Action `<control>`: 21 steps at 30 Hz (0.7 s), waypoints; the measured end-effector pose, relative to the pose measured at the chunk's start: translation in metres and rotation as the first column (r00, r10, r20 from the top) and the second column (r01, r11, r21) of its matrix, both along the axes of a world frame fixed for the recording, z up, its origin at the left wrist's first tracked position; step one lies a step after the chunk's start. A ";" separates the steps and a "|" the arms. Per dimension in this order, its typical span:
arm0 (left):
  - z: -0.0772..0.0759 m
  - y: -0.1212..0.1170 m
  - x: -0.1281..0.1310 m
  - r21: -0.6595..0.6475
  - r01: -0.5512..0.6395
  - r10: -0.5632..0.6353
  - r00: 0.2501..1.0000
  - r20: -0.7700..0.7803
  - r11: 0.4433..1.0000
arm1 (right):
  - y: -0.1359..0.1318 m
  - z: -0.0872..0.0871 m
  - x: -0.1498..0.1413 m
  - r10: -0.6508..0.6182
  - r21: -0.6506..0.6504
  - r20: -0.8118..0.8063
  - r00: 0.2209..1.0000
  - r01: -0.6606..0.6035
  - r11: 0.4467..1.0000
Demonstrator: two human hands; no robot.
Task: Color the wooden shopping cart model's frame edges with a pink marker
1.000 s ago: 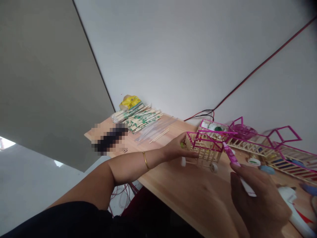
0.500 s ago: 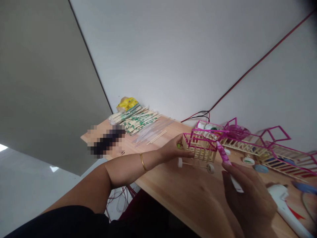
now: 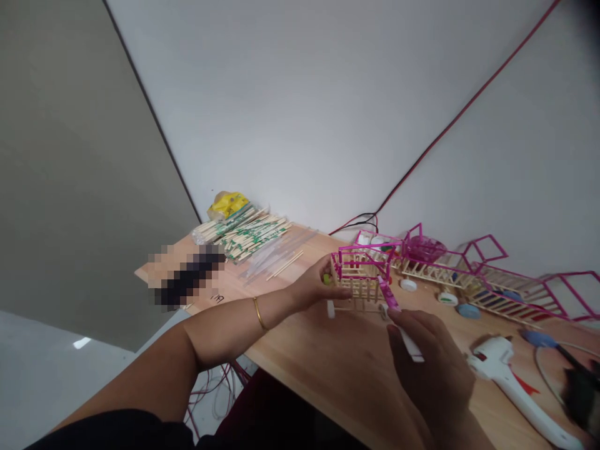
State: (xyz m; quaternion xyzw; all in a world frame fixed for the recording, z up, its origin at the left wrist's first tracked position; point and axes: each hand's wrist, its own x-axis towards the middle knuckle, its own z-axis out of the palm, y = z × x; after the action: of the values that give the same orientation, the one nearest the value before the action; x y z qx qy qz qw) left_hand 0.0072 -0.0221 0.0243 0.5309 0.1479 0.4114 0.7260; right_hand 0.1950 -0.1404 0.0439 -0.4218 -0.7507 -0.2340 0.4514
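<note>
My left hand [image 3: 316, 287] grips the left end of a small model cart [image 3: 363, 289] built from thin wooden sticks. Its upper rails are pink, and white round wheels sit below on an axle. My fingers behind its left end are partly hidden. In my right hand [image 3: 434, 359] is a slim white stick with a blotchy pink front end [image 3: 388, 294]; I cannot tell its exact kind. The pink tip meets or nearly meets the right corner of the cart.
More stick carts with pink rails [image 3: 478, 275] line the wall at right. A white glue gun [image 3: 510, 369] lies right of my right hand, near a blue-handled tool [image 3: 539, 339]. Bundled wooden sticks [image 3: 255, 234], a yellow packet [image 3: 229, 204] and clear plastic strips [image 3: 267, 259] lie at back left.
The view has shifted, so most things appear further left. The pink end of the stick now sits lower at the cart's right corner. Both hands keep their holds.
</note>
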 end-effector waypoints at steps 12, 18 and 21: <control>0.006 -0.007 0.000 0.238 -0.128 0.168 0.973 -0.157 0.963 | -0.003 0.004 -0.027 0.204 -0.070 -0.030 0.979 -0.205 0.976; 0.006 -0.006 -0.003 0.209 -0.129 0.166 0.971 -0.170 0.969 | -0.001 -0.002 -0.011 0.075 -0.073 0.023 0.997 -0.074 0.995; 0.004 -0.005 -0.004 0.196 -0.133 0.167 0.972 -0.166 0.972 | 0.001 -0.005 0.005 -0.030 -0.087 0.024 0.999 0.032 0.996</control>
State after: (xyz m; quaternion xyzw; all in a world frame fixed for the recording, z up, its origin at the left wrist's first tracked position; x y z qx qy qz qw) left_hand 0.0034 -0.0268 0.0278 0.6179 0.2147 0.4271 0.6243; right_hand 0.1998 -0.1392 0.0387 -0.4500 -0.7587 -0.2130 0.4201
